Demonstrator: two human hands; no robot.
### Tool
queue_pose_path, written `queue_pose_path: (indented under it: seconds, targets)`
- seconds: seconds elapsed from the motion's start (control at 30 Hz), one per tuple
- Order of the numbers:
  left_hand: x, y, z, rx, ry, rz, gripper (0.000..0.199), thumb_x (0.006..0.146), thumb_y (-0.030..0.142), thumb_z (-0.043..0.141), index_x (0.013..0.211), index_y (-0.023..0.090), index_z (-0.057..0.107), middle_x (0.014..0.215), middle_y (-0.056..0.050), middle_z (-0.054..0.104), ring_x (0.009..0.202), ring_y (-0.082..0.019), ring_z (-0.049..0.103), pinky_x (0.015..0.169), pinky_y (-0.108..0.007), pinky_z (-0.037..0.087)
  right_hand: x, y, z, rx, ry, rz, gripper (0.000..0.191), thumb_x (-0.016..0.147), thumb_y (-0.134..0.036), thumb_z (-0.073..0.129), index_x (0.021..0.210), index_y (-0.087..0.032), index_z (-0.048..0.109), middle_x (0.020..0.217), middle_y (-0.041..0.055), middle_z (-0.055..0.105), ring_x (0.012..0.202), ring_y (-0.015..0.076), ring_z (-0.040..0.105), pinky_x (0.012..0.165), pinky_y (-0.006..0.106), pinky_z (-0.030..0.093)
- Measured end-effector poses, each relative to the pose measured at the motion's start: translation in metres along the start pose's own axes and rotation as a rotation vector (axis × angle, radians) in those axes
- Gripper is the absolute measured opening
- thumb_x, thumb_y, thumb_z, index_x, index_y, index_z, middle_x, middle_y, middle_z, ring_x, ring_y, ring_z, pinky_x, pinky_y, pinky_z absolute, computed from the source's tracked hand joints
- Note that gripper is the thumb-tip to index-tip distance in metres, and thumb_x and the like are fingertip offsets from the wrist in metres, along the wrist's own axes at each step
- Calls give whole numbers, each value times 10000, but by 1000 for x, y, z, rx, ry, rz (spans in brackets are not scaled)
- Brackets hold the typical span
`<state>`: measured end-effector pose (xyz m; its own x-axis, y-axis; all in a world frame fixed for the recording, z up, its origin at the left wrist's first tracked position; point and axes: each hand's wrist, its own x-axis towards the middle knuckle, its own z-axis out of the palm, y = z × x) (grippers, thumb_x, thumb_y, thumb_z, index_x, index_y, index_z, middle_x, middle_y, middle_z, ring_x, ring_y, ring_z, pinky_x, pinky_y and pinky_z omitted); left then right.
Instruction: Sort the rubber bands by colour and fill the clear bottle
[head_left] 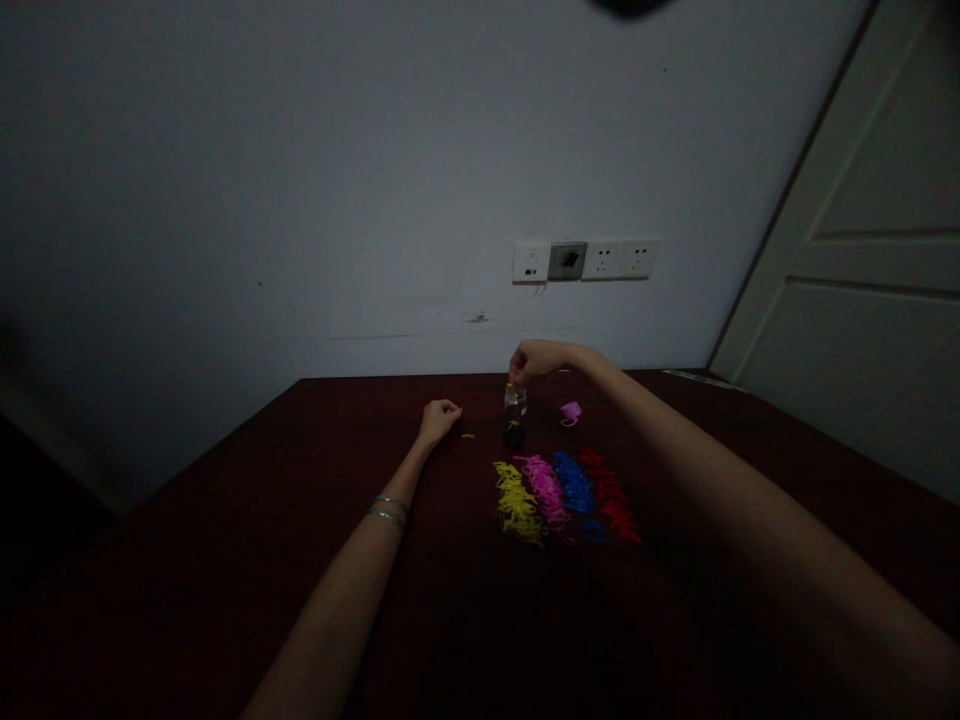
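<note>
My right hand (531, 360) is above a small clear jar (515, 400), its fingertips pinched on a bit of yellow at the mouth, which looks like a yellow rubber band (511, 385). Low inside the jar another yellow band (513, 426) shows. My left hand (439, 422) rests on the table left of the jar, thumb and fingers drawn together; whatever they hold, if anything, is too small to make out. Just beside its fingertips lies a loose yellow rubber band (468, 436). In front of the jar are piles of yellow bands (519, 508), pink bands (549, 490), blue bands (574, 482) and red bands (609, 495).
A small pink object with a loop (571, 411) lies right of the jar, near my right forearm. The dark reddish table (247, 560) backs onto a pale wall (375, 200) with a row of sockets (600, 260). A white panelled door (862, 240) stands at the right.
</note>
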<state>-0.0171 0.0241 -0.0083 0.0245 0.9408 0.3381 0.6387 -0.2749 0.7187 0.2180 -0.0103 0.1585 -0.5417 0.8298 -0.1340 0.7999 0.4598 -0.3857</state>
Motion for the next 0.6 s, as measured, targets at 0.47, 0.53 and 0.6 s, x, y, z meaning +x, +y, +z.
queue_pose_path:
  seconds: [0.47, 0.53, 0.6]
  targets:
    - [1, -2, 1, -7, -11, 2, 190, 682, 273, 567, 690, 115, 673, 674, -46, 653, 646, -140, 564, 612, -224, 397, -11, 6, 1, 116, 71, -44, 224, 629, -216, 586, 798, -110, 689, 649, 34, 630, 513, 78, 470, 483, 207, 353]
    - [1, -2, 1, -2, -10, 0, 187, 680, 272, 570, 689, 116, 673, 670, -44, 652, 644, -138, 563, 612, -222, 398, -11, 8, 3, 121, 88, -54, 218, 629, -212, 582, 788, -108, 690, 642, 32, 629, 516, 80, 476, 490, 209, 354]
    - [0, -2, 1, 8, -2, -5, 191, 680, 274, 570, 693, 114, 675, 669, -45, 651, 644, -137, 561, 612, -221, 398, -12, 10, 5, 129, 107, -57, 217, 631, -208, 573, 784, -105, 687, 633, 29, 626, 517, 83, 480, 496, 211, 355]
